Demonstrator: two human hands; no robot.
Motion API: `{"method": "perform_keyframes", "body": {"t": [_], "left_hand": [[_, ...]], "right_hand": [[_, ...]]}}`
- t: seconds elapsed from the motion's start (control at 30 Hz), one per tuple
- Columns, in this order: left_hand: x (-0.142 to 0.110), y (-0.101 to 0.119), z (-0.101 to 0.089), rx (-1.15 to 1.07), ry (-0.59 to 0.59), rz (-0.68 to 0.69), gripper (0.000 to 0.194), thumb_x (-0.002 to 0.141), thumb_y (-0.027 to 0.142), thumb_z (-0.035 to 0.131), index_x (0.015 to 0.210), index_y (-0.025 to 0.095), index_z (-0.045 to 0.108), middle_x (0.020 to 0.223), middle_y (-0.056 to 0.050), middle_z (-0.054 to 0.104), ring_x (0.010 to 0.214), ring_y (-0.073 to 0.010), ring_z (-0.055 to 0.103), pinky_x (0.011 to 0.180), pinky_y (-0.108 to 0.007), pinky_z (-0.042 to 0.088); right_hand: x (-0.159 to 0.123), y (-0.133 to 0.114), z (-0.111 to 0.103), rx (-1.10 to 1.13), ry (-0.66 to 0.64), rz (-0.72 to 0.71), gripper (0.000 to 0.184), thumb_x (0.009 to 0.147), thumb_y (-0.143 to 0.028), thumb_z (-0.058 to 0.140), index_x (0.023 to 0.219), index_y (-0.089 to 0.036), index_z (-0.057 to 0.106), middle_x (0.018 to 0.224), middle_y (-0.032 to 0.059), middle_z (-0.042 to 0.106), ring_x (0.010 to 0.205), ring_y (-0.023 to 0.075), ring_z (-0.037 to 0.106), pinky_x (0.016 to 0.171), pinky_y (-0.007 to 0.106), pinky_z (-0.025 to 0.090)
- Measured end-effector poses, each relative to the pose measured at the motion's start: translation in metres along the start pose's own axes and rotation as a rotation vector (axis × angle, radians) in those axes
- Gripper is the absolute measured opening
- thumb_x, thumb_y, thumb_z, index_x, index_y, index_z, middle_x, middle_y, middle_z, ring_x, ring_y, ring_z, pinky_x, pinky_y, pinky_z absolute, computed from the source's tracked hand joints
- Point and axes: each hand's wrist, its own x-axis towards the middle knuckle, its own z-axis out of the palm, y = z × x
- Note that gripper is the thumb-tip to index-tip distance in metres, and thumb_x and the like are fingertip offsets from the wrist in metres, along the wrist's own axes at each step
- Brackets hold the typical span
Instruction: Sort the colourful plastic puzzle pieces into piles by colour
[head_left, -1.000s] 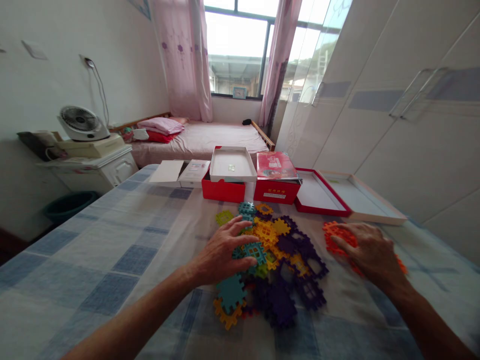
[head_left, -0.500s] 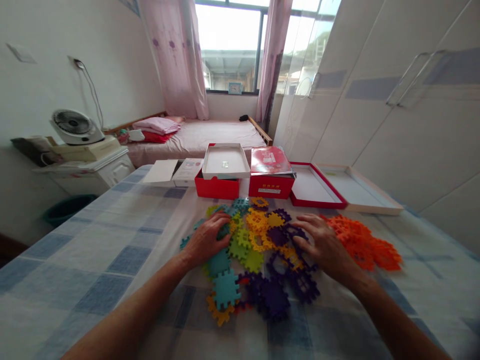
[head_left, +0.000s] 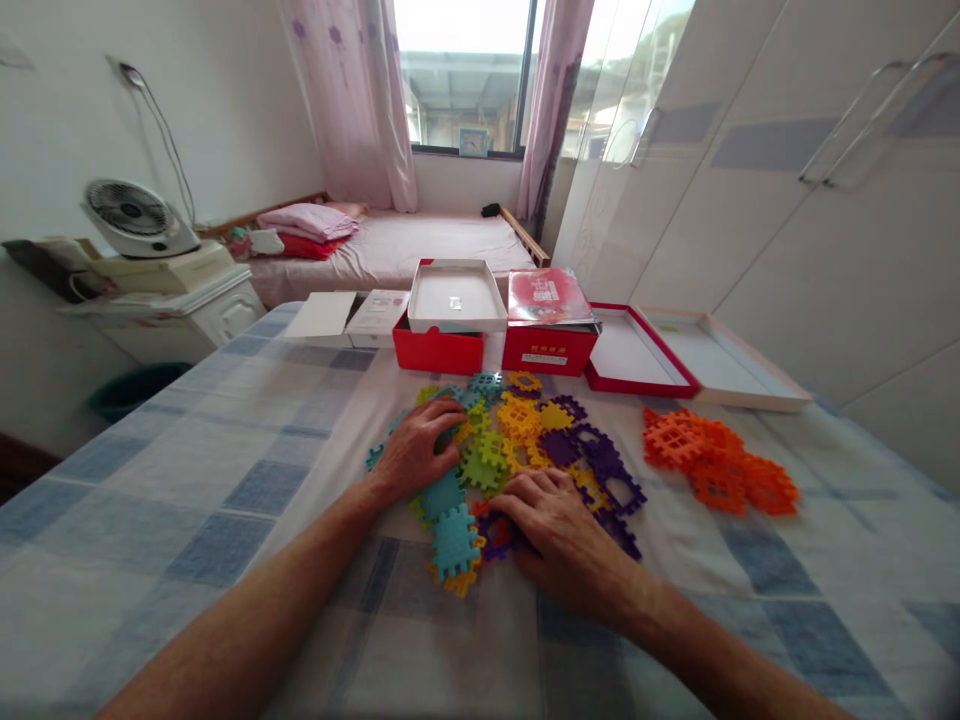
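A heap of plastic interlocking tiles with notched edges lies before me. My left hand (head_left: 421,445) rests on the teal tiles (head_left: 442,493) at the heap's left, thumb apart from the fingers. Another teal tile (head_left: 456,540) lies nearer me, over a yellow one. Yellow-green tiles (head_left: 484,455) and yellow tiles (head_left: 519,418) fill the middle. My right hand (head_left: 559,530) is closed over purple tiles at the near side, mostly hidden beneath it. More purple tiles (head_left: 606,462) spread to its upper right. By the fingertips, a purple tile (head_left: 496,535) lies with a bit of red.
An orange tile pile (head_left: 716,460) sits apart on the right of the checked cloth (head_left: 247,485). Behind the heap stand a red box with a white tray (head_left: 457,295), a red box (head_left: 551,345), two shallow lids (head_left: 637,360) and a white box (head_left: 379,315).
My right hand has moved left and nearer to me, from the heap's right edge onto the near purple tiles, which have shifted under it. My left hand stays on the teal tiles. The view has tilted slightly.
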Motion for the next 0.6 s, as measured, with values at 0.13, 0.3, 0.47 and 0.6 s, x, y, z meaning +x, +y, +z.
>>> {"method": "perform_keyframes", "body": {"t": [0.13,0.3,0.47,0.6], "left_hand": [[0.000,0.000,-0.002,-0.029,0.038,-0.053,0.039,0.071,0.012,0.050,0.107,0.020,0.061,0.121,-0.005,0.058,0.113,-0.0196,0.052,0.102,-0.034,0.039],[-0.001,0.000,-0.005,-0.091,0.095,-0.078,0.034,0.077,0.019,0.048,0.109,0.018,0.060,0.120,-0.006,0.058,0.110,-0.0182,0.055,0.099,-0.031,0.041],[-0.001,-0.002,-0.005,-0.081,0.122,-0.080,0.030,0.081,0.028,0.049,0.108,0.021,0.060,0.115,-0.005,0.060,0.107,-0.0190,0.056,0.095,-0.032,0.044],[-0.002,-0.002,-0.003,-0.023,0.128,-0.064,0.027,0.082,0.031,0.050,0.104,0.021,0.062,0.110,-0.006,0.061,0.105,-0.0199,0.057,0.095,-0.033,0.044]], "right_hand": [[0.006,0.012,-0.002,-0.024,0.079,0.098,0.016,0.083,-0.013,0.050,0.093,-0.020,0.061,0.092,0.0048,0.061,0.094,0.0195,0.051,0.087,0.035,0.032],[0.006,0.018,-0.012,0.016,0.196,0.198,0.011,0.085,-0.017,0.048,0.088,-0.018,0.058,0.093,0.0061,0.059,0.095,0.0204,0.049,0.084,0.034,0.035],[-0.002,0.007,-0.031,0.087,0.001,0.023,0.007,0.075,-0.013,0.056,0.077,-0.019,0.057,0.092,0.0016,0.059,0.092,0.0164,0.049,0.084,0.031,0.036],[-0.005,0.004,-0.039,0.118,-0.070,-0.003,0.002,0.075,-0.020,0.061,0.077,-0.020,0.060,0.091,0.0001,0.058,0.091,0.0154,0.050,0.083,0.030,0.036]]}}
